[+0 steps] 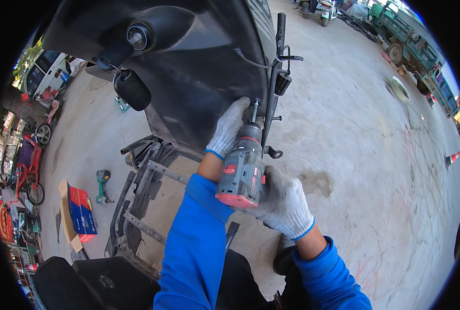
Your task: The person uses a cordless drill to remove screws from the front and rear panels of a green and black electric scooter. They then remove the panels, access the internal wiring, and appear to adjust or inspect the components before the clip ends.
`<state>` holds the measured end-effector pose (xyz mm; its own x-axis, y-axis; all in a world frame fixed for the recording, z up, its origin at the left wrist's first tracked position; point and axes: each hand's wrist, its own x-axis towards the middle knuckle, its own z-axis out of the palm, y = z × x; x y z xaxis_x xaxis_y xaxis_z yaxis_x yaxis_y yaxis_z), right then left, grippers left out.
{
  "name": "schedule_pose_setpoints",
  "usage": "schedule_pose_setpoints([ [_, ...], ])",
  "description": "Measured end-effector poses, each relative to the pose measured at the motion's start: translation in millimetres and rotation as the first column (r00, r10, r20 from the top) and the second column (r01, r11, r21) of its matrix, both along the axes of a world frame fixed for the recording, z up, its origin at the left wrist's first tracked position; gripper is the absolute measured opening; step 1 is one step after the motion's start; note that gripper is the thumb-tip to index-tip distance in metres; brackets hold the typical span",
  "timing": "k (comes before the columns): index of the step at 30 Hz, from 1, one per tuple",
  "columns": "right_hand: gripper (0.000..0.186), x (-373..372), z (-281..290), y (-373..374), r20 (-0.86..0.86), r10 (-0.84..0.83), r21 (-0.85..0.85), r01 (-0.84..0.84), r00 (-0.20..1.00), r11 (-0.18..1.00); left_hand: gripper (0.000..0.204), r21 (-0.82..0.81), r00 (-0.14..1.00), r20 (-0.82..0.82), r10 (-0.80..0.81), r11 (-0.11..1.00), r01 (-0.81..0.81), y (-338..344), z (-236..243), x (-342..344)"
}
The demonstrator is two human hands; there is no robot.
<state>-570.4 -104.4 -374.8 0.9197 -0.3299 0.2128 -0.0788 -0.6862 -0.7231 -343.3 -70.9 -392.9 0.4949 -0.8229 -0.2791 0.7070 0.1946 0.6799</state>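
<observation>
My right hand (284,199), in a white knit glove with a blue cuff, is closed round the handle of a grey and red cordless drill (243,168). The drill points away from me, its bit reaching a bolt (256,106) at the right edge of a black plastic front panel (188,93). My left hand (230,126), gloved likewise, lies against that panel beside the chuck, with fingers stretched toward the bolt. The drill hides part of this hand. A black metal tube (272,93) with small brackets runs along the panel's right side.
A key with a black fob (131,89) hangs from the panel's lock. The bare vehicle frame (137,206) is below left. On the concrete floor lie an open cardboard box (80,214) and a green power tool (103,186). A green cargo tricycle (410,41) stands far right.
</observation>
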Motion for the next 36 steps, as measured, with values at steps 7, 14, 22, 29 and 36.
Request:
schedule_pose_setpoints([
  [7,0.070,-8.4,6.8,2.9,-0.027,0.067,0.111,-0.063,0.997,0.992,0.034,0.082,0.965,0.193,0.175,0.978,-0.194,1.7,-13.3,-7.1],
  [14,0.077,-25.5,16.3,-1.9,-0.103,0.211,0.158,-0.193,0.972,0.968,0.035,0.046,0.986,0.010,0.163,0.985,-0.164,33.2,-21.5,-17.4],
  [22,0.070,-39.7,23.1,6.8,0.097,0.172,0.223,-0.190,0.980,0.956,0.029,0.235,0.900,-0.135,0.415,0.895,-0.378,98.2,-41.2,-78.5],
  [29,0.068,-39.1,39.2,17.8,0.240,0.086,0.306,-0.160,0.967,0.938,0.026,0.249,0.911,-0.055,0.408,0.889,-0.384,177.2,-75.5,-137.8],
  [36,0.072,-23.7,72.9,22.5,0.329,0.077,0.239,-0.162,0.941,0.957,0.024,0.344,0.837,0.116,0.535,0.769,-0.539,193.5,-139.7,-167.7],
])
